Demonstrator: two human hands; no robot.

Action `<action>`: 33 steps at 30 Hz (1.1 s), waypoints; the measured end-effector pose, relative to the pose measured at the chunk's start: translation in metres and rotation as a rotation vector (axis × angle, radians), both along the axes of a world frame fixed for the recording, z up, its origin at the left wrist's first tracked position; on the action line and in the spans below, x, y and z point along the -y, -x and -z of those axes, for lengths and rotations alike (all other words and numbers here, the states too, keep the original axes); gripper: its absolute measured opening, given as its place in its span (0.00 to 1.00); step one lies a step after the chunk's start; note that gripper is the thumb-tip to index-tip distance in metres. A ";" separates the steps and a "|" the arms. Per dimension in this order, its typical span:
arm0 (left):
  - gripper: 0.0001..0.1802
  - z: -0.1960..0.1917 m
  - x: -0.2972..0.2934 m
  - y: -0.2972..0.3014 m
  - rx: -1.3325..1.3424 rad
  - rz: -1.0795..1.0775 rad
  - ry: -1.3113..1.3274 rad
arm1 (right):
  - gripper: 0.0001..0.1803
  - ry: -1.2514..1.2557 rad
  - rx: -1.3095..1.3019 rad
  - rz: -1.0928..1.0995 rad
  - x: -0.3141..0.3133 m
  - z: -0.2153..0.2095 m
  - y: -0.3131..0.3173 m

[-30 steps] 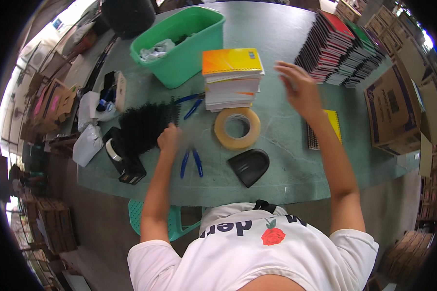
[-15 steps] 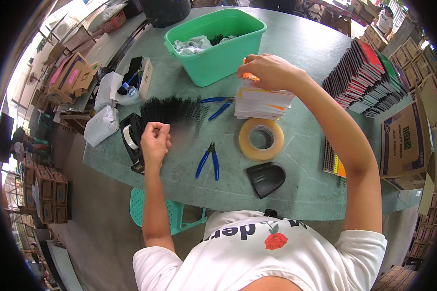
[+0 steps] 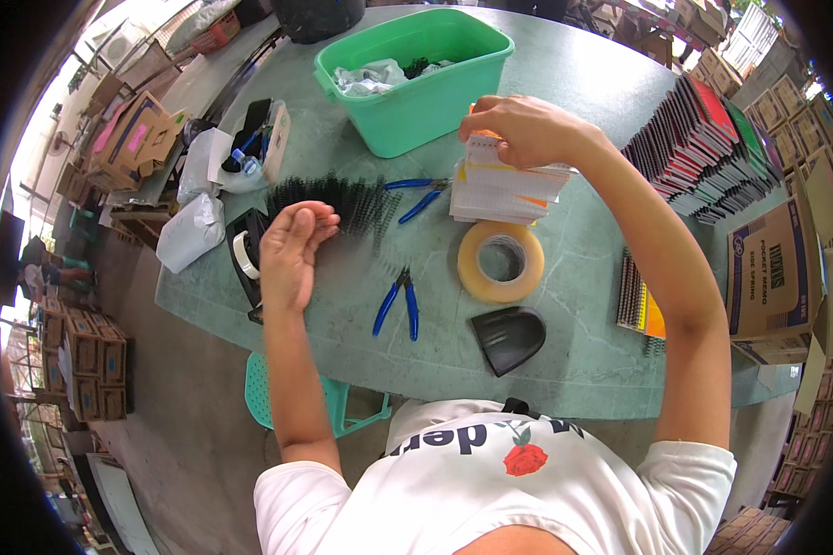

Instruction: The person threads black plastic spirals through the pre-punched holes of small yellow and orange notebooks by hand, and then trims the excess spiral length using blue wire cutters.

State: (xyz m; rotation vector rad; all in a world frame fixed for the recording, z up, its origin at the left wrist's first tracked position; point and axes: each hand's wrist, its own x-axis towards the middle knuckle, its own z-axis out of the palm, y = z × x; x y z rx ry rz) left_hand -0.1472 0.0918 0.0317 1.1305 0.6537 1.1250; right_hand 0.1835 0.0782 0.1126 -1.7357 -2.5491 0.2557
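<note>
**Right hand on the paper stack, left hand raised by the black coils**

The right hand (image 3: 518, 129) rests on top of the stack (image 3: 504, 185) of loose white sheets, its grip closed over the upper sheets at the stack's far left corner. The stack sits on the desk (image 3: 602, 268) just right of the green bin (image 3: 416, 79) and just behind the tape roll (image 3: 502, 262). Its long axis runs roughly left to right, and the top sheets look fanned and slightly askew, with orange showing at the edges.

The left hand (image 3: 292, 250) hovers well left of the stack, palm up, fingers half curled; whether it pinches anything cannot be told. It lies nearest the heap of black coils (image 3: 342, 199), which lies between it and the stack. The right hand is plainly the nearer one to the sheets.

Blue pliers (image 3: 398, 301) lie below the coils, and a second blue pair (image 3: 416, 194) lies touching the stack's left side. Bound notebooks (image 3: 703, 153) are ranked at the right.
</note>
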 end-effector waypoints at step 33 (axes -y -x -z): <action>0.10 -0.002 -0.013 -0.167 -0.497 -0.030 -0.513 | 0.20 -0.035 -0.277 -0.088 -0.010 -0.004 -0.027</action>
